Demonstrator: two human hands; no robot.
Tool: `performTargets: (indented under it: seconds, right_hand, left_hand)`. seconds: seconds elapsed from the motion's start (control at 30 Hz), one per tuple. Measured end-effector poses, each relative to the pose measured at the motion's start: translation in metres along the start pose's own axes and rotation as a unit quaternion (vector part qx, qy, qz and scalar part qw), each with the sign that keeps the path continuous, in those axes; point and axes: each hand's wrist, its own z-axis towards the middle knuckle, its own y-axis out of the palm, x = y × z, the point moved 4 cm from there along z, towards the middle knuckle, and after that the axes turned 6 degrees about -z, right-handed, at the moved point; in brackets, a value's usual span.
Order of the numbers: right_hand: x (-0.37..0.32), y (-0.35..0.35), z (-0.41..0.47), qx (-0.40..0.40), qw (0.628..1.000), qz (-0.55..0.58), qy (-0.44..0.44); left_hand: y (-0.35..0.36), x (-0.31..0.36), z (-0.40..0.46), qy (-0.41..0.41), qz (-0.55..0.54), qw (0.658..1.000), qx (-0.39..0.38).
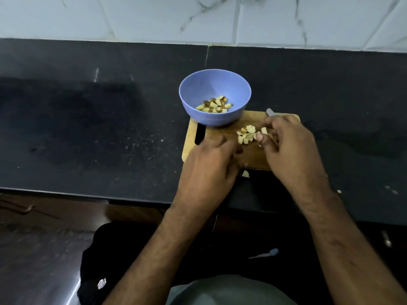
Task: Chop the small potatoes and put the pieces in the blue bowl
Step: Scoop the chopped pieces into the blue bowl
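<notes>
On the left, a wide stretch of dark counter is seen, well apart from the work. The blue bowl, already holding some potato pieces, is set on the far left corner of the cutting board. The left hand is rested on the board's near left part, fingers curled; whether anything is held cannot be told. The loose cut pieces lie between the hands, just beside the right hand, whose curled fingers are closed around some of them. The bowl lies ahead and leftward of that grip, near, with an unobstructed path. A knife tip shows behind the right hand.
</notes>
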Motion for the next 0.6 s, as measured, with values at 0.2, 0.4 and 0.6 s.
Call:
performTargets:
  seconds: [0.2, 0.4, 0.6]
  right_hand:
    - [0.001, 0.015, 0.006, -0.086, 0.995, -0.044, -0.022]
    - [-0.002, 0.032, 0.011, -0.122, 0.991, 0.001, -0.054]
    - [-0.006, 0.038, 0.008, -0.152, 0.979, -0.006, -0.133]
  left_hand:
    - [0.021, 0.011, -0.004, 0.014, 0.043, 0.997, -0.068]
    - [0.021, 0.012, -0.007, 0.057, 0.02, 0.993, -0.106]
    - [0.023, -0.003, -0.003, 0.024, -0.086, 0.994, -0.06]
